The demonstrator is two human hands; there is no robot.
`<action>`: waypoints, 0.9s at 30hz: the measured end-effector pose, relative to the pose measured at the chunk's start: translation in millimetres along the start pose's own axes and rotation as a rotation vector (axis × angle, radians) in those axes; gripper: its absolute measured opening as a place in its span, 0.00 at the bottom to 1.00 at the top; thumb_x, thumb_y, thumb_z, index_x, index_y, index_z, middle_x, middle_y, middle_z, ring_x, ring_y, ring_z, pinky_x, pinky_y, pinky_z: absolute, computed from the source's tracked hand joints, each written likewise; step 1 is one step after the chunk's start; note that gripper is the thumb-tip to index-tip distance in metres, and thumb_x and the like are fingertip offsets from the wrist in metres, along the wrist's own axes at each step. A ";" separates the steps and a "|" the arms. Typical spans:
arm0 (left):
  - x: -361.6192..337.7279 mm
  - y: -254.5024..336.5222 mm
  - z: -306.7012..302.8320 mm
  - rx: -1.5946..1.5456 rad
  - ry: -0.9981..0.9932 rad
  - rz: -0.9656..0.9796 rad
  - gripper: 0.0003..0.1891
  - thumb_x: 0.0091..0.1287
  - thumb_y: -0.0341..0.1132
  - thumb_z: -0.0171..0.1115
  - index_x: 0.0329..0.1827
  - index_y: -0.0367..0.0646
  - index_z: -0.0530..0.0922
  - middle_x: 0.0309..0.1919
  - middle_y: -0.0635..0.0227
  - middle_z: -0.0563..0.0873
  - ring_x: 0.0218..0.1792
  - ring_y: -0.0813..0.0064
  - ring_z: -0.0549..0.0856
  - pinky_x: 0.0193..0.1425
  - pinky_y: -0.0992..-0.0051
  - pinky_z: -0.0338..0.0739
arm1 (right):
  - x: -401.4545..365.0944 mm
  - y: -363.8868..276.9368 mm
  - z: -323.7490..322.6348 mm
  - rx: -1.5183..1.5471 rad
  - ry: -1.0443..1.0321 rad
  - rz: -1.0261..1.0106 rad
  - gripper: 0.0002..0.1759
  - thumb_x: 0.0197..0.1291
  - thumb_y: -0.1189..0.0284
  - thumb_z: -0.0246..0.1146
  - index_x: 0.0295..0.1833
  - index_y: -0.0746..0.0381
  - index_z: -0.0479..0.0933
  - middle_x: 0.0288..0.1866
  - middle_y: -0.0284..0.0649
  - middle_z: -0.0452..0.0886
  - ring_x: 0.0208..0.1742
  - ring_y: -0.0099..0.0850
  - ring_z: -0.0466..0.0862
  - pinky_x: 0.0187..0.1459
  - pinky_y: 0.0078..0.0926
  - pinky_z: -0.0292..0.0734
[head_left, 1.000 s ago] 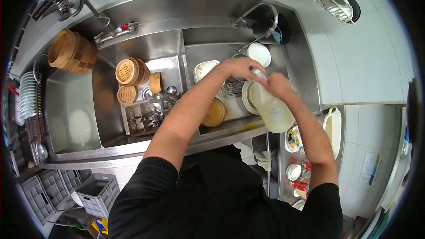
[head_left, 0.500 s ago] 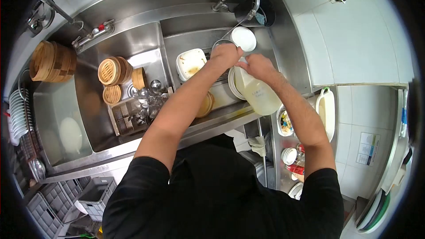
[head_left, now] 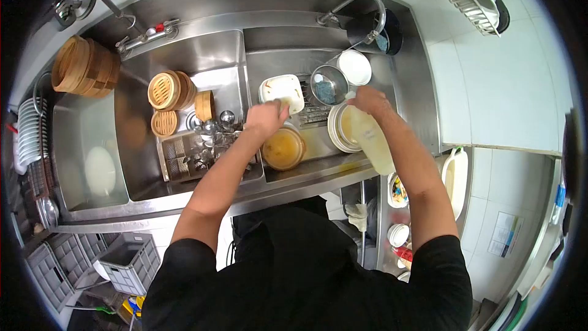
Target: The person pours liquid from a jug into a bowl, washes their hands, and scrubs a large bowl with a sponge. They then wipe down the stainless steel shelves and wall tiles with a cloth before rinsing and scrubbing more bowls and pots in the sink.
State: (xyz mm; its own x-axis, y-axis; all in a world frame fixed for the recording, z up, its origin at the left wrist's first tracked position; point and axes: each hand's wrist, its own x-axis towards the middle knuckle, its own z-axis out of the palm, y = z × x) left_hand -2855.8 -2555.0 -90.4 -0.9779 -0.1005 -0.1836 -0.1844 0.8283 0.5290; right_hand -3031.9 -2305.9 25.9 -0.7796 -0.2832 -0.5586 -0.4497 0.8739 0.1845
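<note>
My right hand (head_left: 372,102) grips a translucent plastic jug (head_left: 373,144) by its neck. Pale yellow liquid shows inside, and the jug leans over the sink's front edge beside stacked white bowls (head_left: 335,130). My left hand (head_left: 266,118) is closed in a pinch near a soiled white dish (head_left: 283,90); whatever it holds is too small to name. Just below that hand lies a round container with yellow-brown contents (head_left: 283,148). A metal pot (head_left: 329,84) with something blue in it stands between the hands, beside a white bowl (head_left: 354,67).
Bamboo steamers (head_left: 165,91) and a metal basket of cutlery (head_left: 187,158) occupy the middle basin. The left basin holds water and a white oval item (head_left: 100,170). A curved faucet (head_left: 380,15) arches over a black bucket (head_left: 392,34). Grey crates (head_left: 128,263) stand below left.
My left hand has moved left, away from the jug's top, to beside the soiled dish. The jug stays in my right hand. The pot is now uncovered, and the camera view has shifted.
</note>
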 end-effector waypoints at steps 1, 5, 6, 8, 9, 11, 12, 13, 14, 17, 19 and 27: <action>-10.5 -7.1 8.7 0.006 0.013 0.031 0.23 0.74 0.54 0.52 0.40 0.40 0.81 0.35 0.52 0.88 0.37 0.50 0.89 0.44 0.54 0.83 | 8.0 3.7 3.7 -0.040 -0.040 0.003 0.34 0.61 0.46 0.67 0.56 0.67 0.82 0.57 0.52 0.85 0.61 0.47 0.84 0.60 0.47 0.78; -23.3 -19.9 29.9 0.008 0.163 0.207 0.20 0.73 0.52 0.56 0.38 0.42 0.80 0.33 0.56 0.87 0.33 0.52 0.88 0.41 0.55 0.83 | 42.1 19.3 15.3 -0.141 -0.064 0.027 0.34 0.56 0.49 0.71 0.58 0.65 0.82 0.59 0.48 0.85 0.61 0.45 0.84 0.62 0.44 0.78; -23.0 -18.4 32.0 -0.010 0.181 0.189 0.20 0.73 0.52 0.57 0.37 0.42 0.79 0.33 0.57 0.87 0.33 0.52 0.88 0.41 0.56 0.83 | 44.3 15.7 11.0 -0.149 -0.038 0.032 0.34 0.55 0.49 0.72 0.58 0.64 0.82 0.59 0.47 0.85 0.61 0.44 0.84 0.62 0.44 0.78; -23.4 -16.4 34.1 -0.004 0.200 0.166 0.20 0.73 0.52 0.57 0.37 0.42 0.79 0.32 0.58 0.87 0.33 0.54 0.88 0.41 0.57 0.83 | 51.3 9.3 -0.6 -0.192 -0.100 0.114 0.32 0.57 0.49 0.72 0.60 0.61 0.82 0.62 0.43 0.84 0.63 0.41 0.84 0.62 0.41 0.79; -25.5 -13.7 36.6 0.018 0.203 0.163 0.20 0.73 0.52 0.56 0.37 0.42 0.79 0.32 0.58 0.87 0.34 0.55 0.88 0.41 0.58 0.83 | 53.9 6.8 -7.2 -0.211 -0.129 0.159 0.32 0.57 0.49 0.72 0.61 0.59 0.82 0.63 0.42 0.84 0.65 0.39 0.83 0.62 0.40 0.79; -24.0 -12.2 40.6 0.025 0.210 0.162 0.20 0.74 0.52 0.56 0.37 0.42 0.79 0.32 0.59 0.87 0.34 0.57 0.89 0.42 0.59 0.83 | 64.4 8.9 -12.5 -0.254 -0.146 0.128 0.32 0.56 0.49 0.73 0.59 0.59 0.83 0.62 0.43 0.85 0.63 0.41 0.84 0.62 0.41 0.79; -22.4 -13.0 42.2 0.014 0.217 0.160 0.20 0.74 0.52 0.56 0.37 0.42 0.79 0.32 0.59 0.86 0.33 0.58 0.89 0.41 0.59 0.83 | 68.6 10.4 -12.8 -0.276 -0.159 0.111 0.32 0.55 0.49 0.73 0.58 0.59 0.83 0.61 0.44 0.85 0.62 0.42 0.85 0.62 0.42 0.79; -22.9 -14.5 43.2 0.004 0.224 0.156 0.20 0.74 0.52 0.57 0.37 0.42 0.79 0.32 0.60 0.86 0.33 0.58 0.89 0.41 0.60 0.83 | 71.3 11.4 -12.3 -0.284 -0.179 0.125 0.32 0.55 0.49 0.73 0.59 0.59 0.83 0.61 0.43 0.85 0.62 0.41 0.84 0.62 0.42 0.79; -22.9 -15.7 43.6 0.017 0.235 0.164 0.20 0.73 0.52 0.57 0.36 0.42 0.79 0.32 0.60 0.86 0.32 0.58 0.89 0.40 0.60 0.83 | 75.3 12.1 -14.9 -0.293 -0.193 0.136 0.32 0.55 0.49 0.73 0.59 0.58 0.83 0.61 0.42 0.85 0.62 0.41 0.84 0.62 0.42 0.79; -20.0 -18.1 49.4 0.043 0.264 0.180 0.20 0.72 0.52 0.59 0.36 0.43 0.79 0.31 0.60 0.86 0.32 0.58 0.88 0.39 0.60 0.83 | 75.1 7.0 -24.0 -0.310 -0.210 0.178 0.31 0.57 0.50 0.73 0.61 0.55 0.82 0.63 0.38 0.84 0.63 0.38 0.84 0.60 0.42 0.81; -19.5 -18.5 50.6 0.038 0.265 0.172 0.19 0.71 0.53 0.60 0.36 0.44 0.78 0.32 0.61 0.86 0.31 0.57 0.88 0.38 0.60 0.84 | 75.1 7.6 -24.0 -0.312 -0.227 0.172 0.31 0.58 0.50 0.72 0.62 0.56 0.82 0.64 0.37 0.84 0.63 0.37 0.84 0.60 0.43 0.81; -21.4 -14.6 44.2 -0.001 0.322 0.188 0.19 0.71 0.52 0.62 0.35 0.43 0.78 0.30 0.62 0.85 0.33 0.60 0.87 0.42 0.61 0.82 | 81.1 25.0 -6.5 -0.290 -0.228 0.110 0.33 0.60 0.47 0.69 0.62 0.60 0.81 0.65 0.42 0.82 0.65 0.41 0.82 0.63 0.45 0.78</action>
State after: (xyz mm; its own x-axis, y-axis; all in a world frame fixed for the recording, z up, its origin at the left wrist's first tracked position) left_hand -2827.8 -2540.6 -130.9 -0.9756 -0.1152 0.1867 0.0013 0.8481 0.5298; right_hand -3109.2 -2309.5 -9.6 -0.7277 -0.0699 -0.6823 -0.4988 0.7367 0.4565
